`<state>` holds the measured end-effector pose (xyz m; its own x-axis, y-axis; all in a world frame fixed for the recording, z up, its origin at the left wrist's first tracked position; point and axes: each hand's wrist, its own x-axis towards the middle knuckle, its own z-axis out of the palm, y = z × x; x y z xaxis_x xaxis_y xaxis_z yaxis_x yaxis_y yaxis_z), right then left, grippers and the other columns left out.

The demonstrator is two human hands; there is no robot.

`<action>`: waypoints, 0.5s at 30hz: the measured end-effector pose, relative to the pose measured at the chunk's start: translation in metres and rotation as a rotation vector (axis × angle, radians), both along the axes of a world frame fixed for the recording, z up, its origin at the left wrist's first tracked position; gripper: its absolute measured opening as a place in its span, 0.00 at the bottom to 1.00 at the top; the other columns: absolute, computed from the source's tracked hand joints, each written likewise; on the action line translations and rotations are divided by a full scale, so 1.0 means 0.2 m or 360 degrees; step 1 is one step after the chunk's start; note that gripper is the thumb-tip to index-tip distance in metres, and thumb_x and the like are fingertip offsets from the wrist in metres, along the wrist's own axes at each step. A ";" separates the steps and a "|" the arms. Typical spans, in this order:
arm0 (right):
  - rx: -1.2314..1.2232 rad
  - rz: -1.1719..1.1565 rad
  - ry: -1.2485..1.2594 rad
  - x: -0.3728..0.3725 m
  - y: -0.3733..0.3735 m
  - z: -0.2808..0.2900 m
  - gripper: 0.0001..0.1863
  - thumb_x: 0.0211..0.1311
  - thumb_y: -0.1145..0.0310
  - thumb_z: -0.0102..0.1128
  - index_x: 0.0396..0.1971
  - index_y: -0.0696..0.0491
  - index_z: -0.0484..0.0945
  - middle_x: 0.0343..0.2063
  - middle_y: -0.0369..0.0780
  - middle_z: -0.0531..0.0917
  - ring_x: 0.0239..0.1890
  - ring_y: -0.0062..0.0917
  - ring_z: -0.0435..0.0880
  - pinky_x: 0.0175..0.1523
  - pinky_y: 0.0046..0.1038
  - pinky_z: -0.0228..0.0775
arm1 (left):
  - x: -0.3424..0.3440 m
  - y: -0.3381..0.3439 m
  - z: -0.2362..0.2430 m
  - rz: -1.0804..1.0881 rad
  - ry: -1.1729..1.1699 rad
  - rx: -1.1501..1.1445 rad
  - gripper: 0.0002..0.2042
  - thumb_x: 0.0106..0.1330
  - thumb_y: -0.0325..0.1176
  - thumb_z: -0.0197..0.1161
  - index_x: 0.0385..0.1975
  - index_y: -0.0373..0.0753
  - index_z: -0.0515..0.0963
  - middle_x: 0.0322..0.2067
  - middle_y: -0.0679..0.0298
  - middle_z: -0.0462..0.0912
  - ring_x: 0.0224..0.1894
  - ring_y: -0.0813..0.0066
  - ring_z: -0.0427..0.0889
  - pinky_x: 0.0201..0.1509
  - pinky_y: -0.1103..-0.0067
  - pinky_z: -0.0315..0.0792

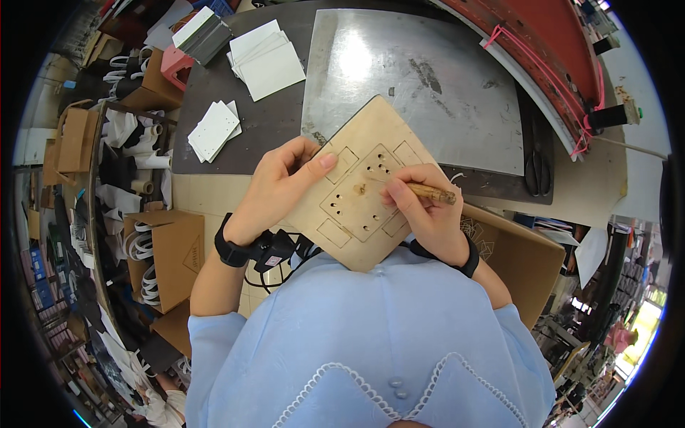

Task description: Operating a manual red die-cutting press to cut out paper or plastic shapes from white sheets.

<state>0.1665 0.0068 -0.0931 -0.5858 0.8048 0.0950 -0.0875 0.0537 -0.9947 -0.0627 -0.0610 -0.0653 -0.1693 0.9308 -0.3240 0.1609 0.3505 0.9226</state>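
Observation:
My left hand [282, 187] grips a flat wooden die board [380, 123] by its upper left edge, thumb on the face. The board is tilted cornerwise in front of my body. Thin rectangular outlines and several dark holes mark its face. My right hand [437, 217] is closed around a tool with a worn wooden handle [434, 193]. The handle's butt sticks out to the right of the fingers. Whatever is at the tool's working end is hidden by my fingertips, which are at the right part of the board's face.
Beyond the board lies a shiny metal plate [357, 85] on a dark table. White sheets [270, 68] and smaller white cards [214, 132] are stacked at its left. Black scissors [537, 171] lie right, below a red machine [542, 43]. Cardboard boxes [178, 250] stand left and right.

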 end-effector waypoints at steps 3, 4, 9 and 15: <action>-0.0004 -0.0056 0.0057 -0.01 0.00 -0.01 0.05 0.67 0.75 0.58 0.38 0.61 0.77 0.29 0.38 0.82 0.30 0.15 0.81 0.35 0.16 0.73 | 0.00 0.00 0.00 -0.0002 -0.0017 -0.0008 0.16 0.69 0.44 0.62 0.35 0.33 0.77 0.26 0.73 0.77 0.29 0.91 0.70 0.33 0.89 0.64; -0.0038 -0.0074 0.0090 -0.02 -0.01 -0.01 0.05 0.67 0.75 0.58 0.38 0.61 0.77 0.29 0.38 0.82 0.30 0.15 0.81 0.35 0.16 0.74 | 0.00 0.00 0.01 -0.0002 -0.0020 -0.0013 0.16 0.69 0.44 0.62 0.35 0.33 0.77 0.26 0.73 0.77 0.29 0.91 0.70 0.33 0.89 0.64; -0.0075 -0.0110 0.0128 -0.03 -0.01 -0.01 0.05 0.67 0.76 0.58 0.39 0.61 0.77 0.29 0.38 0.82 0.29 0.15 0.81 0.36 0.17 0.75 | 0.02 0.00 0.00 0.0043 -0.0039 0.0015 0.17 0.67 0.44 0.64 0.34 0.33 0.77 0.24 0.73 0.73 0.27 0.89 0.66 0.30 0.86 0.62; -0.0030 -0.0120 0.0086 -0.01 -0.02 -0.01 0.05 0.67 0.76 0.59 0.38 0.61 0.78 0.28 0.37 0.82 0.28 0.14 0.80 0.34 0.15 0.74 | 0.02 -0.01 0.00 0.0021 -0.0017 -0.0012 0.17 0.67 0.44 0.64 0.35 0.32 0.77 0.24 0.73 0.74 0.28 0.89 0.67 0.31 0.86 0.64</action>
<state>0.1637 0.0035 -0.0956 -0.5179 0.8484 0.1095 -0.1376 0.0438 -0.9895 -0.0580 -0.0626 -0.0645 -0.1783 0.9260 -0.3328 0.1462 0.3594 0.9217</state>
